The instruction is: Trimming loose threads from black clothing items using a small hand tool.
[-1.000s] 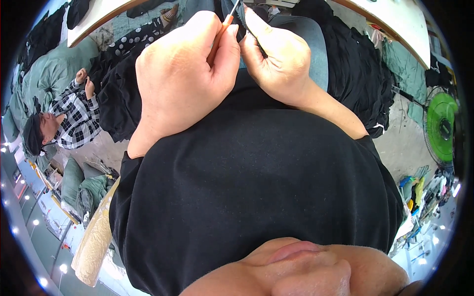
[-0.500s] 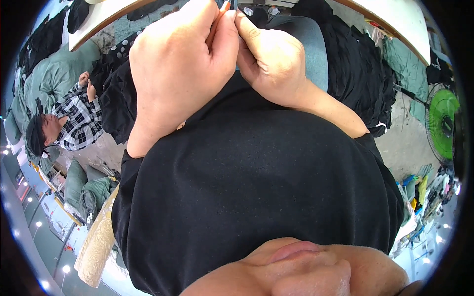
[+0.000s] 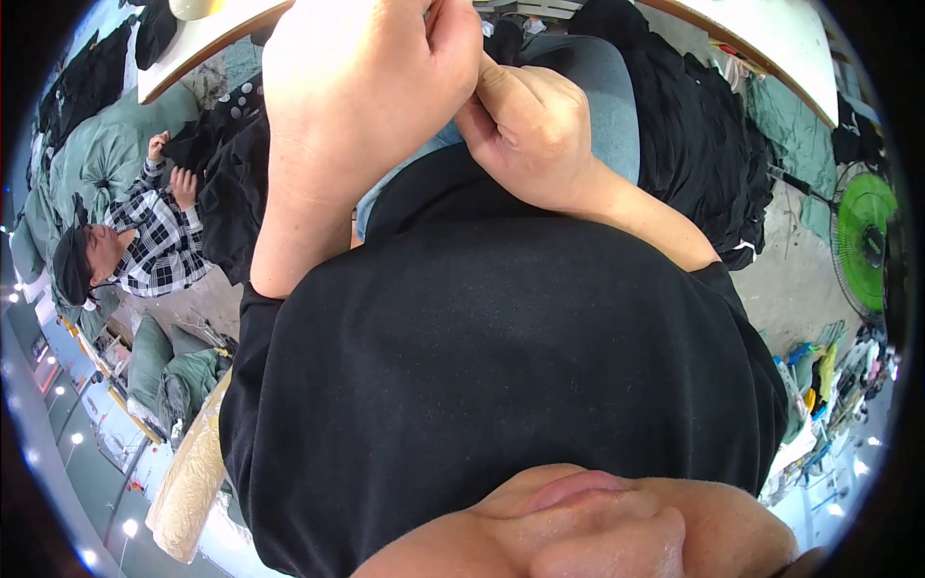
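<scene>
My left hand [image 3: 361, 96] is raised at the upper edge of the view, its fingers curled and the thumb pressed against them. What it grips is cut off by the frame's top. Close against it, my right hand [image 3: 535, 130] is closed too, with thumb and forefinger together beside the left thumb. Anything between the right fingers is hidden. Below both hands are my black shirt [image 3: 501, 328] and my blue jeans [image 3: 614, 106].
White tabletops [image 3: 780, 43] curve in at the top. Black garments [image 3: 699, 135] are heaped to the right, before a green fan [image 3: 865, 241]. At left sits a person in a plaid shirt [image 3: 159, 241], near green sacks [image 3: 106, 135]. A wrapped roll [image 3: 188, 482] leans at lower left.
My left hand has shifted up and slightly right, and the thin orange thing at its fingers has left view. My right hand dropped slightly. The other person's hands have moved apart.
</scene>
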Tool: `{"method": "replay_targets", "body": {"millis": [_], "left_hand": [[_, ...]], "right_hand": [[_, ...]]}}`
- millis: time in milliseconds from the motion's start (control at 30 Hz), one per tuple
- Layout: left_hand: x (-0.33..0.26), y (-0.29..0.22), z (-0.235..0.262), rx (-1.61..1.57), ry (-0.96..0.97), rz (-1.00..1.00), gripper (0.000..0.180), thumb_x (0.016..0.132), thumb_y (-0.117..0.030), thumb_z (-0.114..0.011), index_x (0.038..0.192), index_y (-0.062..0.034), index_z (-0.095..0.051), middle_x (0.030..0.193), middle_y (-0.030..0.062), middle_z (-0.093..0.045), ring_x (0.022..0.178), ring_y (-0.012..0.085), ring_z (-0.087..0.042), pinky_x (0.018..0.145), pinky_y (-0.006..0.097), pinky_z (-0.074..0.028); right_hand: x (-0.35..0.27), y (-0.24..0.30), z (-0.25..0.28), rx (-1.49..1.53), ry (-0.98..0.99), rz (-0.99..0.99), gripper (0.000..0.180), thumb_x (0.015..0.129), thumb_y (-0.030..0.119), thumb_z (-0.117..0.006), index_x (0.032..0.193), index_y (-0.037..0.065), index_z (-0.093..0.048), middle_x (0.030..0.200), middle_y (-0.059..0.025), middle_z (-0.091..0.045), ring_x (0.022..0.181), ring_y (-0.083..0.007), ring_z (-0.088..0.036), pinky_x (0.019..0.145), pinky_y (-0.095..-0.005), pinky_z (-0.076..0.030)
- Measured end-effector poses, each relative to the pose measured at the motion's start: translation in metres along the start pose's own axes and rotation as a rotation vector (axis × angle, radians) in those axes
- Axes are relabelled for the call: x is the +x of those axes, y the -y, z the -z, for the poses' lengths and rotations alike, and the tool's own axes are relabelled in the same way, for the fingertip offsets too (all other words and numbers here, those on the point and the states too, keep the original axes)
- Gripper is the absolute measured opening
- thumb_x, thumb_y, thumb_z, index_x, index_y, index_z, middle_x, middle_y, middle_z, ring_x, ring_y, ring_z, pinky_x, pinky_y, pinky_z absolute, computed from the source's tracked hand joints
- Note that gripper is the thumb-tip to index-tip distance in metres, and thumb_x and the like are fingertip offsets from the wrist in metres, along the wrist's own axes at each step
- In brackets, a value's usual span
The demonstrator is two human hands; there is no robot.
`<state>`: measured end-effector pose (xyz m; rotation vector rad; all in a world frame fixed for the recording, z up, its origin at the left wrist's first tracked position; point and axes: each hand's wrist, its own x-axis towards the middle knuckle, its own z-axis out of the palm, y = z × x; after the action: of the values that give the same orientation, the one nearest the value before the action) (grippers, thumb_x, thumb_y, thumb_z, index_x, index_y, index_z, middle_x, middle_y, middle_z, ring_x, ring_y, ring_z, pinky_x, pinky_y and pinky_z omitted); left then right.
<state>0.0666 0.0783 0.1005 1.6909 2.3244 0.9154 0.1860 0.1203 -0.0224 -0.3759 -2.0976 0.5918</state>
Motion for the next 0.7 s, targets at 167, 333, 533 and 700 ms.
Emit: {"method": "replay_targets", "body": {"millis": [167,333,533,700], "left_hand": [[0.01,-0.002,-0.003,0.04,0.047,0.064,0.023,0.087,-0.009,-0.071,0.073,0.0019,-0.056,0.059,0.0177,-0.055,0.052,0.0321,-0.058,0.052,0.038,-0.044],[0.01,0.006,-0.007,-0.006,0.002,-0.006,0.022,0.088,-0.008,-0.07,0.074,0.0024,-0.057,0.059,0.0176,-0.053,0.048,0.0303,-0.052,0.051,0.038,-0.043],[0.0,0.018,0.006,-0.184,0.154,0.052,0.023,0.093,-0.008,-0.07,0.076,0.0013,-0.058,0.058,0.0056,-0.051,0.045,0.0111,-0.041,0.045,0.029,-0.033],[-0.019,0.07,-0.012,-0.455,0.039,-0.028,0.012,0.1,-0.012,-0.071,0.093,-0.0024,-0.069,0.063,-0.0025,-0.058,0.049,0.0012,-0.044,0.047,0.018,-0.031]], "right_hand": [[0.0,-0.001,0.001,-0.009,0.005,0.002,0.034,0.078,-0.002,-0.079,0.111,-0.005,-0.072,0.065,-0.009,-0.064,0.053,-0.0212,-0.063,0.053,-0.0312,-0.05],[-0.006,-0.007,-0.004,0.0,-0.051,0.032,0.052,0.076,0.001,-0.074,0.128,-0.003,-0.068,0.058,-0.0025,-0.057,0.05,-0.0188,-0.059,0.052,-0.0317,-0.05],[0.003,-0.013,0.004,0.119,-0.033,-0.212,0.03,0.087,0.012,-0.08,0.112,0.0,-0.072,0.088,-0.01,-0.067,0.084,-0.0221,-0.066,0.077,-0.034,-0.053],[0.008,-0.018,-0.011,0.234,-0.234,-0.185,0.02,0.089,0.012,-0.081,0.102,-0.001,-0.074,0.086,-0.0088,-0.068,0.079,-0.0201,-0.067,0.073,-0.0297,-0.053]]}}
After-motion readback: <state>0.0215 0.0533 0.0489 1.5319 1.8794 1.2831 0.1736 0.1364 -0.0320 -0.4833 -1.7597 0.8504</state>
